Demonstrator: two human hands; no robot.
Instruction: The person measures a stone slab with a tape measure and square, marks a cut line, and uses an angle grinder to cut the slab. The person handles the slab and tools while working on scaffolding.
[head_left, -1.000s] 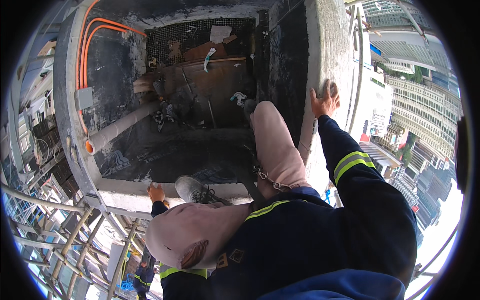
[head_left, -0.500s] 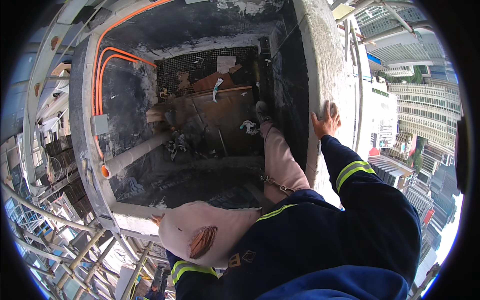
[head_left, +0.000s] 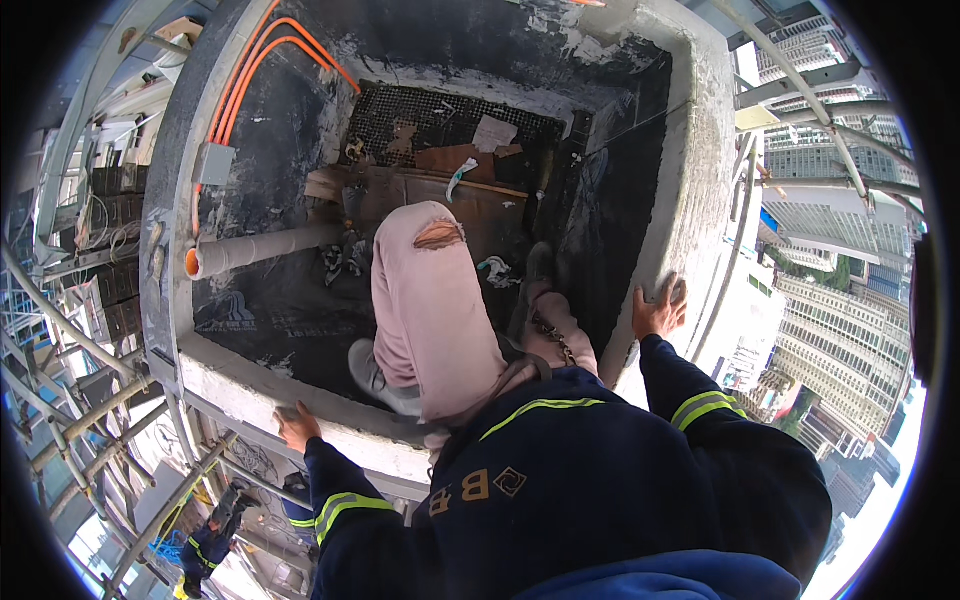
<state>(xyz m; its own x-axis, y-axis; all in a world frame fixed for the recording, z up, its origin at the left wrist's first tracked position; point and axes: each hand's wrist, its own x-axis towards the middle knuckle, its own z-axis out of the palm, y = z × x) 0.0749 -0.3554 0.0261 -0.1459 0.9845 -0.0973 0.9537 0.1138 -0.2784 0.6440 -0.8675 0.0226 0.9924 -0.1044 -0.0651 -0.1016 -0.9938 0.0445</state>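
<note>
My left hand [head_left: 298, 428] rests on the near concrete ledge [head_left: 235, 388], fingers apart and holding nothing. On top of the right-hand concrete wall [head_left: 690, 190], my right hand [head_left: 660, 308] is planted with its fingers spread. Both of my legs are inside the dark walled pit. My bent left knee [head_left: 437, 232] shows a tear in the pale pink trouser leg, and a grey shoe [head_left: 378, 380] is below it. A chain [head_left: 553, 338] hangs across my right thigh.
Orange conduits [head_left: 262, 60] run along the left wall to a grey box [head_left: 214, 164]. A wide pipe [head_left: 262, 250] juts across the pit. Boards and scraps [head_left: 440, 160] litter its floor. Scaffold poles stand outside both sides; a person [head_left: 205, 545] is far below at lower left.
My left leg has swung over the near ledge into the pit. My left hand now shows fully on the ledge. The view has shifted; my right hand stays on the right wall.
</note>
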